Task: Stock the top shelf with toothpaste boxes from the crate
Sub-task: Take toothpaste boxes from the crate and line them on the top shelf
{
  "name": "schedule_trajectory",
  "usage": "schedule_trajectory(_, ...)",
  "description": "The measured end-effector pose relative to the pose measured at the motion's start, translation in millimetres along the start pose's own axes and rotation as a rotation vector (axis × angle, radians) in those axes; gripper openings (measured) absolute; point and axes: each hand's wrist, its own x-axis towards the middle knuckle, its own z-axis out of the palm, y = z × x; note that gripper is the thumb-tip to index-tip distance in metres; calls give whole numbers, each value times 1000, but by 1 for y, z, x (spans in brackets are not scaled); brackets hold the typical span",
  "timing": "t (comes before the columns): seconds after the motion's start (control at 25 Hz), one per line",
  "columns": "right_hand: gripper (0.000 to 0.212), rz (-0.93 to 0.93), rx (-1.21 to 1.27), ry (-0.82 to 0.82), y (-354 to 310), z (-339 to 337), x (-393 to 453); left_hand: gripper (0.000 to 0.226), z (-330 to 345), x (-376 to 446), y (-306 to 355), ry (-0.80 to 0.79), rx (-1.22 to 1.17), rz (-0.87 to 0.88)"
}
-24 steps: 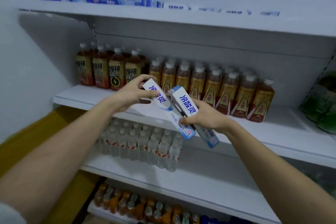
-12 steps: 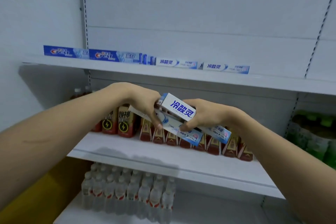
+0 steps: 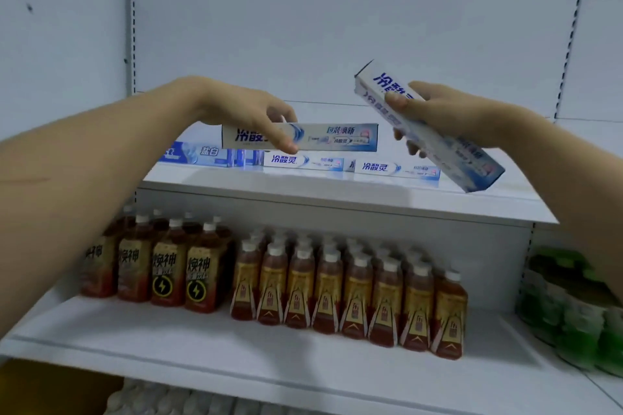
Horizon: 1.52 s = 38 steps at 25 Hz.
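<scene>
L hand [image 3: 266, 114] pinches one toothpaste box [image 3: 320, 137] level, over the back row [image 3: 337, 165] on top shelf [image 3: 337, 199]. R hand [image 3: 438, 114] grips 2nd box [image 3: 438, 141], tilted, fingers curled round it. Half a sec ago both boxes were bunched at chest ht; now split & raised. Placement imminent, L first prob.

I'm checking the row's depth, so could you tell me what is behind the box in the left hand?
Behind the box held level by the left hand lie white boxes and blue boxes on the top shelf; the stretch it covers is hidden.
</scene>
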Motion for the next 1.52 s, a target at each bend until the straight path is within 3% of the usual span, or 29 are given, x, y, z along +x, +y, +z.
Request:
schedule_trajectory(0.2,54,95,-212,-57,59,-26,56,50,13,72,-6,79,90,-90)
schedule_trajectory(0.44,64,191,-684,-194,133,-15,118,55,38,156,-36,-11,199,-270)
schedule_trajectory(0.64,70,274,-833,-382,153,-2,155,51,38,196,-57,-67,155,-372)
schedule_trajectory(0.92,66,248,-779,-362,155,8,168,73,34,200,-51,-88,123,-387)
schedule_trajectory(1.08,56,206,-777,-246,136,3,154,96,30,184,-44,-47,74,-326)
schedule_trajectory(1.28,45,152,-618,-51,116,9,131,69,37,149,-29,110,13,-267)
schedule_trajectory(1.52,42,68,51,222,70,52,84,50,65,99,-25,433,-391,-115)
